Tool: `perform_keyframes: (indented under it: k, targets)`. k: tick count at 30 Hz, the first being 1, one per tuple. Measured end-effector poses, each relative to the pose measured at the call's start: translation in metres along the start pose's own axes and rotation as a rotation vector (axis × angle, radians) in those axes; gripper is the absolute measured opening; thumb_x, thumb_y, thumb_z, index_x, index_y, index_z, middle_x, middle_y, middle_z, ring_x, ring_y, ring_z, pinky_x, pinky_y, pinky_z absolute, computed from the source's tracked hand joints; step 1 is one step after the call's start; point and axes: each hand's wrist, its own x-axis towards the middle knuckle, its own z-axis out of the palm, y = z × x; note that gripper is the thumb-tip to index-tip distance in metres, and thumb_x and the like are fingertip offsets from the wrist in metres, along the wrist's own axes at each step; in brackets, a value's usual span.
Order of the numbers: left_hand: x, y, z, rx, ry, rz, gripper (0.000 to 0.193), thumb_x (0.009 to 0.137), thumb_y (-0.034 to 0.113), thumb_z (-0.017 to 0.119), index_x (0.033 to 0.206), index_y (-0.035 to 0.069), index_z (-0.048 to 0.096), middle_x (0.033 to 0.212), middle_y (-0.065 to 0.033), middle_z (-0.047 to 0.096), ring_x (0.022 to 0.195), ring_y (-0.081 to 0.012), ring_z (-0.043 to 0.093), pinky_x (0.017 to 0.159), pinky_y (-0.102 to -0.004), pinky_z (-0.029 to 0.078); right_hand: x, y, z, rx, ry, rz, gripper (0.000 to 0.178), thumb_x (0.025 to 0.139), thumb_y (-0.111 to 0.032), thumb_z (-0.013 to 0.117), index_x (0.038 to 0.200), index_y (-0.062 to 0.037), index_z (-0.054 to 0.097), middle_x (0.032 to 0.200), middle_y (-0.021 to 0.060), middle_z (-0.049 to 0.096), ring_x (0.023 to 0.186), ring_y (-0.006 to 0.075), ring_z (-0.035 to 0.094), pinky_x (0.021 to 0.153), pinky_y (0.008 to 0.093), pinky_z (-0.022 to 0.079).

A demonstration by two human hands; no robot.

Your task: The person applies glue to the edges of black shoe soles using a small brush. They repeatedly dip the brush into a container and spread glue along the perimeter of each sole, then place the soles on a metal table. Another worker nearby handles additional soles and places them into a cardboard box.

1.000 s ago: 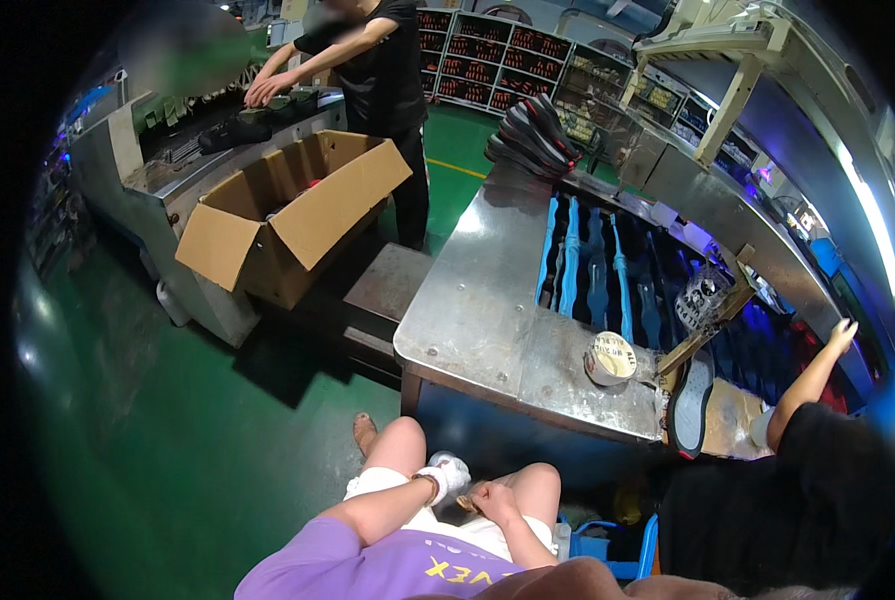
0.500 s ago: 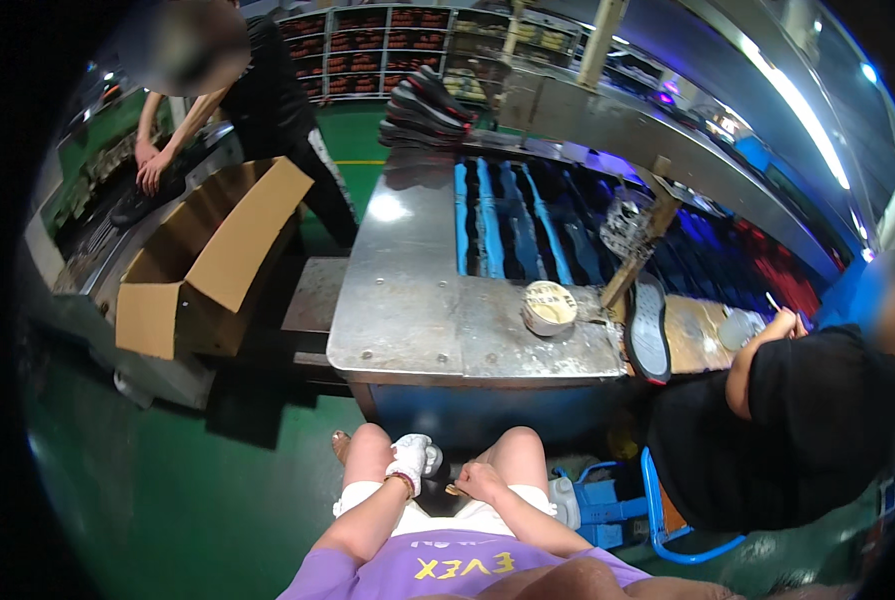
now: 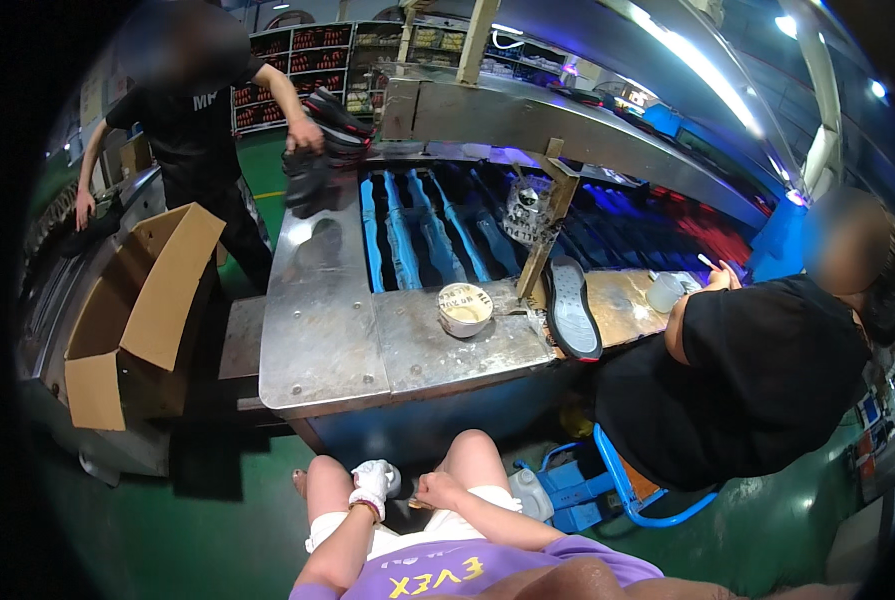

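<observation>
**Standing worker's hand (image 3: pixel 305 135) swings dark footwear (image 3: pixel 309 185) over to the bench (image 3: pixel 312 345)**

A moment ago both of that worker's hands were together at the machine on the left. Now one has come across, holding the footwear beside the stack of soles (image 3: pixel 337 125), and the other hand (image 3: pixel 85 210) is down by the machine. The view has turned as well, so the bench sits farther left.

Nearest me, the seated person in the purple shirt (image 3: pixel 487 568) has barely changed pose — both hands stay low between the knees. The left hand (image 3: pixel 372 482) wears a white glove, its fingers curled next to a pale rounded thing (image 3: pixel 394 480); I can't tell whether they grip it. The bare right hand (image 3: pixel 441 490) has its fingers closed on a small tan piece (image 3: pixel 416 504), which pokes out toward the glove. Most of that piece is hidden, but it's between the thighs, just short of the bench.

On the bench are a bowl (image 3: pixel 465 311) with something pale inside and, to its right, a grey sole (image 3: pixel 572 312) with its toe at the front edge. Blue strips (image 3: pixel 400 235) lie in the dark bed behind. Over on the right, another worker (image 3: pixel 767 350) in black sits on a blue chair (image 3: pixel 627 480) — a thin white stick (image 3: pixel 705 262) in hand, near a cloudy cup (image 3: pixel 664 292).
</observation>
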Motion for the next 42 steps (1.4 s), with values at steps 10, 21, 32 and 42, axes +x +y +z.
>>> perform_keyframes:
  k: [10,21,32,42]
  targets:
    - [-0.013,0.039,-0.022,-0.021,0.002,-0.024,0.025,0.086,0.021,0.06,0.075,0.003,0.072,0.076,-0.0151,0.07,0.074,-0.0278,0.068,0.07,-0.0442,0.05,0.003,0.003,0.005,0.007,0.027,-0.02,0.022,0.082,-0.025,0.07,0.08,-0.0027,0.07,0.083,0.019,0.072,0.085,0.0358,0.071,0.077,0.0467,0.054]
    - [-0.003,0.025,-0.006,-0.274,-0.003,-0.096,0.017,0.085,0.011,0.061,0.083,0.0,0.073,0.08,-0.0125,0.071,0.072,-0.0219,0.066,0.066,-0.0389,0.052,-0.006,-0.001,0.003,0.0,0.085,0.04,0.018,0.078,-0.022,0.07,0.08,-0.0034,0.069,0.086,0.0173,0.071,0.09,0.0364,0.07,0.078,0.0468,0.055]
    - [0.013,-0.021,0.015,0.238,0.016,0.251,0.012,0.086,0.009,0.063,0.09,0.004,0.073,0.088,-0.0172,0.072,0.079,-0.0287,0.069,0.072,-0.0425,0.055,0.004,0.01,0.007,-0.042,0.092,0.055,0.024,0.076,-0.027,0.075,0.084,-0.0045,0.074,0.086,0.0189,0.072,0.085,0.0381,0.071,0.074,0.0483,0.055]
    - [-0.032,0.027,-0.027,-0.318,0.104,-0.226,0.021,0.088,0.024,0.062,0.074,0.009,0.066,0.062,-0.0048,0.06,0.051,-0.0161,0.053,0.047,-0.0353,0.039,-0.006,-0.01,0.005,0.057,0.085,-0.022,0.021,0.08,-0.025,0.072,0.077,-0.0041,0.07,0.079,0.0168,0.072,0.078,0.0333,0.072,0.073,0.0444,0.056]
